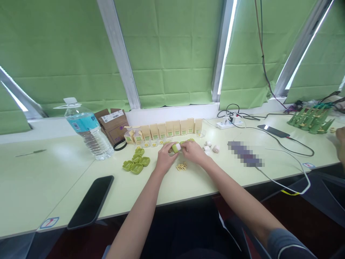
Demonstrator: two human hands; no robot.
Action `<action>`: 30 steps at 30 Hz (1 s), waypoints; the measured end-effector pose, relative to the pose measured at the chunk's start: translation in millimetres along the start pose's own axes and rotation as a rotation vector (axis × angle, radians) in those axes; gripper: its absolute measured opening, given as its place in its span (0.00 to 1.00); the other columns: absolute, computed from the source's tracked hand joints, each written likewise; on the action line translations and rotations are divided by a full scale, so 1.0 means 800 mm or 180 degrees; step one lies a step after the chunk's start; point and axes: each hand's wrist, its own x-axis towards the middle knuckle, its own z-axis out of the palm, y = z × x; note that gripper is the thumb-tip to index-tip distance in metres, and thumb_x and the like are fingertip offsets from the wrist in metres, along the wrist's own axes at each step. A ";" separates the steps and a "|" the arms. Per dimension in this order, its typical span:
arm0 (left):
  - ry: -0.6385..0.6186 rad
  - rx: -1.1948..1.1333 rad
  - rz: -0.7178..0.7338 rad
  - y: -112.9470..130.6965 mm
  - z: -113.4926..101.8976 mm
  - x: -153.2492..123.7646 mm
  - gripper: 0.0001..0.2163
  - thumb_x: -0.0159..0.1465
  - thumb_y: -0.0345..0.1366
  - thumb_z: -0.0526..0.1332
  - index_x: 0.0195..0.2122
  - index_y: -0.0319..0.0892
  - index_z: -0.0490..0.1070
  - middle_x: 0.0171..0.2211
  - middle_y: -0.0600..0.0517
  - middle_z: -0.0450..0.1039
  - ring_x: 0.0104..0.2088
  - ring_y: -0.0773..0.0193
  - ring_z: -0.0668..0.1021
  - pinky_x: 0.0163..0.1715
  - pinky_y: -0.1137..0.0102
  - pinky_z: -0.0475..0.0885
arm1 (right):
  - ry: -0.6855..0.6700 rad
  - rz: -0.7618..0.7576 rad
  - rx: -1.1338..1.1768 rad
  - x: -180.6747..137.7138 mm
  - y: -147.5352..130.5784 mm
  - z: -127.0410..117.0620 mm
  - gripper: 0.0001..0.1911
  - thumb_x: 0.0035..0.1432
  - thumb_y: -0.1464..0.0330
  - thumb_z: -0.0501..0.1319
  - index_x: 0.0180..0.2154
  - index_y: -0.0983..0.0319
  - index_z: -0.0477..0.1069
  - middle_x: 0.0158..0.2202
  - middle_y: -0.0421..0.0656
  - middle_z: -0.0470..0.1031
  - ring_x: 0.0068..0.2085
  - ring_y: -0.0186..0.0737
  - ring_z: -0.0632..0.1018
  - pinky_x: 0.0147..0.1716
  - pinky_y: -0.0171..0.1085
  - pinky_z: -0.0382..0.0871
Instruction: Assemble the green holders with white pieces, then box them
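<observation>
A: Where is the piece being handled?
B: Just below the centre of the frame: a small green-and-white piece (176, 147), between the two hands.

A: How do the hands stand?
B: The left hand (166, 157) grasps it in curled fingers, around the green part. The right hand (194, 153) has its fingertips up at the white end, but whether they pinch it or only touch it, I cannot tell. The fingers cover part of the piece.

A: What is near them?
B: Yellow loops (181, 166) lie just below, overlapping, so their number is unclear. To the left sit green scalloped cups (137, 168); a few more green bits behind the hands are mostly hidden. White rounded pieces (216, 148) lie right of the right hand.

A: And farther up?
B: A row of small boxes (176, 127) across the middle, with clear cups in front, too small to read.

A: Anything cut off or blurred?
B: Another person's hand (341, 138) is cut by the right edge; I cannot tell what it does. A dark object (245, 154) at centre right is pixelated beyond recognition. Both forearms run out at the bottom.
</observation>
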 end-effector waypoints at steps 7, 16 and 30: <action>-0.0078 -0.0028 -0.0121 0.001 0.002 -0.001 0.21 0.56 0.29 0.69 0.52 0.46 0.75 0.50 0.47 0.77 0.46 0.59 0.79 0.46 0.63 0.77 | 0.0500 0.0398 0.0518 0.032 0.051 -0.034 0.16 0.58 0.74 0.56 0.40 0.60 0.81 0.42 0.43 0.84 0.44 0.43 0.81 0.49 0.38 0.71; -0.0127 -0.0209 -0.0190 0.003 0.002 -0.003 0.21 0.57 0.29 0.69 0.53 0.46 0.76 0.51 0.47 0.77 0.48 0.58 0.79 0.49 0.60 0.77 | 0.0387 0.1531 -0.0084 0.054 0.177 -0.021 0.19 0.60 0.72 0.56 0.50 0.62 0.78 0.50 0.51 0.78 0.52 0.45 0.77 0.54 0.39 0.66; -0.0197 -0.0122 -0.0177 0.003 0.002 -0.003 0.21 0.56 0.29 0.68 0.53 0.46 0.75 0.51 0.47 0.77 0.48 0.58 0.79 0.48 0.61 0.77 | -0.0215 0.1848 -0.0267 0.060 0.202 -0.011 0.13 0.56 0.63 0.66 0.42 0.64 0.78 0.43 0.53 0.81 0.45 0.47 0.79 0.42 0.37 0.68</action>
